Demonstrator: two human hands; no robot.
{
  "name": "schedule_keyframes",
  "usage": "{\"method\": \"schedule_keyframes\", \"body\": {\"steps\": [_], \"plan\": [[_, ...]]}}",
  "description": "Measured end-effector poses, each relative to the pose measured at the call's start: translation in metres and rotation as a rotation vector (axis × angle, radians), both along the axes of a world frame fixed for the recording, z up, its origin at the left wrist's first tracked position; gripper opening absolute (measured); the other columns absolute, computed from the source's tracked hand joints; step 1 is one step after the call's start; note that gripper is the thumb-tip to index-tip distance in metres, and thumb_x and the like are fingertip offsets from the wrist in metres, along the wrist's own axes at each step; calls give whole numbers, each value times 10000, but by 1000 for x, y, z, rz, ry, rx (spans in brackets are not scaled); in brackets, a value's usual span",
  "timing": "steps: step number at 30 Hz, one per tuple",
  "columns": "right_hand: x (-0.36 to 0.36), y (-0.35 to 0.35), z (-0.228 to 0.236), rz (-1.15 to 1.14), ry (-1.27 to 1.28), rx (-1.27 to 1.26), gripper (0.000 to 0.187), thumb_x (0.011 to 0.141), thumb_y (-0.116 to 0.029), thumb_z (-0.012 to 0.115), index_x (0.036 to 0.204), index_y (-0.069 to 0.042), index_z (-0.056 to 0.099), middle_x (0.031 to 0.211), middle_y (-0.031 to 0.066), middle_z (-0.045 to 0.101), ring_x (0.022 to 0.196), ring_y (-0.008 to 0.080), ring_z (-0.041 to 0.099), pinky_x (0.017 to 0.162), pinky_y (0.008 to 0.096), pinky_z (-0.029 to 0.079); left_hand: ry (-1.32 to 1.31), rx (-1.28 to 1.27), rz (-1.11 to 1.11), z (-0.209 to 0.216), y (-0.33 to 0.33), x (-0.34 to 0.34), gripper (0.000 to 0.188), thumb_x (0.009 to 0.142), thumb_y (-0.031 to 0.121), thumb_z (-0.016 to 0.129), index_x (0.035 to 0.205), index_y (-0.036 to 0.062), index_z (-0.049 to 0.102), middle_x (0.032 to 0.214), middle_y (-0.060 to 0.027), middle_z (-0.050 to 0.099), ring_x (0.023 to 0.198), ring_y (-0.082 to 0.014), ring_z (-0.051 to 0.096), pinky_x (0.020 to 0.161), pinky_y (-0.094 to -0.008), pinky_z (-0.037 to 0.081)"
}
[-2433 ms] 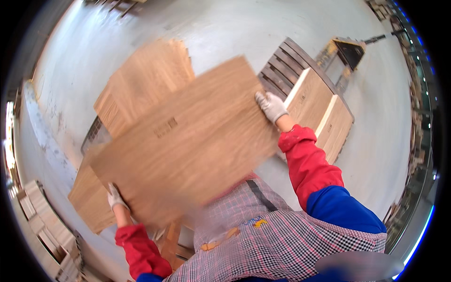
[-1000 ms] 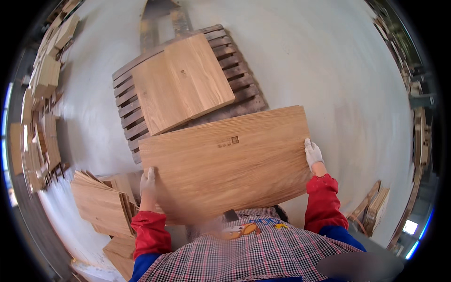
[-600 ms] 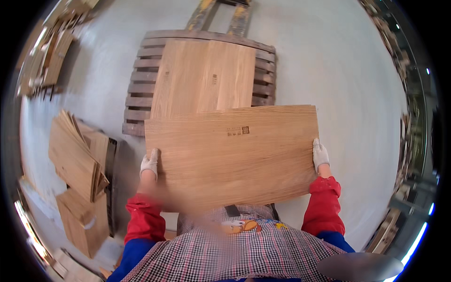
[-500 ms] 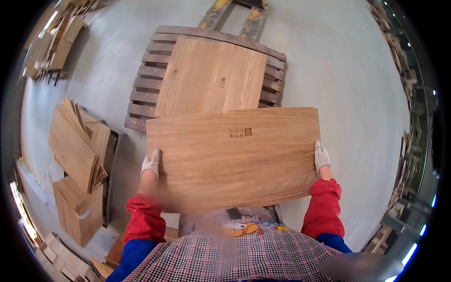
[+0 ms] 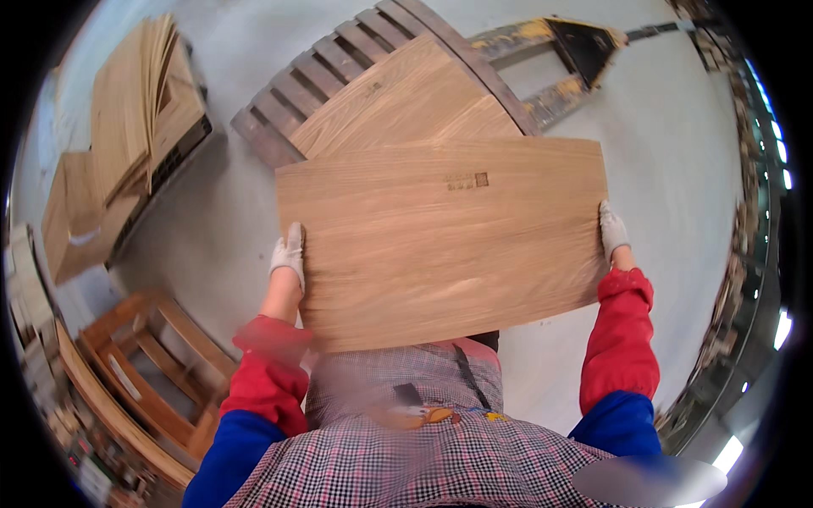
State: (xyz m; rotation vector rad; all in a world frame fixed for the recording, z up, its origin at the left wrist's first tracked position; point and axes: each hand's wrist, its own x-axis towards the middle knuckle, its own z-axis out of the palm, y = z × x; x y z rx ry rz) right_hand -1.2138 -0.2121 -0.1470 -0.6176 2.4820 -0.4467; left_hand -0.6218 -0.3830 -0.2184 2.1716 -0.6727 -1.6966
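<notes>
A wide wooden panel (image 5: 449,245) with a small dark stamp near its far edge spans the space before my body. My left hand (image 5: 288,254), in a white glove, grips its left edge with the thumb lying on top. On the opposite edge, my gloved right hand (image 5: 611,230) holds on the same way; the fingers underneath are hidden on both sides. Beyond the panel, another wooden board (image 5: 406,97) lies on a slatted pallet (image 5: 313,72), partly covered from view by the panel I carry.
A yellow and black pallet jack (image 5: 550,89) sticks out from the pallet at the far right. At the left stand loosely stacked boards (image 5: 123,110) on a dark base. Nearer on the left is a brown wooden frame (image 5: 157,372). More timber lines the right wall.
My view has turned left, so the pallet and jack now appear slanted and the stacked boards sit farther up. The panel stays held between both hands. A wooden frame has come into sight at lower left.
</notes>
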Motion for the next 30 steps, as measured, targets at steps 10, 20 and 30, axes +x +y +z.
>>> {"method": "schedule_keyframes", "body": {"steps": [10, 20, 30], "plan": [[-124, -150, -162, 253, -238, 96, 690, 896, -540, 415, 1298, 20, 426, 1309, 88, 472, 1211, 167, 403, 1017, 276, 279, 106, -11, 475, -180, 150, -110, 551, 910, 476, 446, 1264, 54, 446, 1205, -68, 526, 1054, -217, 483, 913, -337, 379], [-167, -157, -302, 124, -291, -39, 763, 837, -640, 433, 1309, -41, 441, 1300, 59, 476, 1190, 167, 410, 1019, 288, 269, -333, 50, -31, -258, 176, -147, 550, 896, 483, 398, 1130, 3, 530, 1099, -256, 550, 991, -414, 527, 809, -437, 430], [-176, -208, -343, 151, -260, 143, 841, 808, -690, 416, 1358, -55, 370, 1370, 30, 402, 1274, 157, 322, 1059, 273, 191, -497, 186, -200, -241, 139, -154, 545, 873, 512, 415, 1054, 16, 548, 1027, -235, 574, 963, -389, 547, 820, -443, 436]]}}
